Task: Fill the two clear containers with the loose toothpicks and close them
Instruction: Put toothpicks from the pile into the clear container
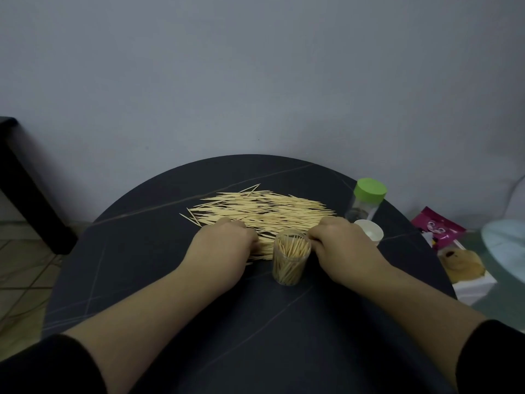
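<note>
The lidless clear container (291,261) stands upright, crammed with pale toothpicks (292,247).

Pale yellow toothpicks (264,213) at twelve o'clock on the black, thin-veined bench (159,251); green cap (370,189) — two o'clock; black sleeves (51,365).

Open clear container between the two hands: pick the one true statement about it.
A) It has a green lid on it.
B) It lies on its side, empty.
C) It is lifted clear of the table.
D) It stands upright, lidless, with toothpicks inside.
D: the open clear container stands upright on the table with toothpicks in it and no lid. The green lid is on the other container at the back right.
</note>
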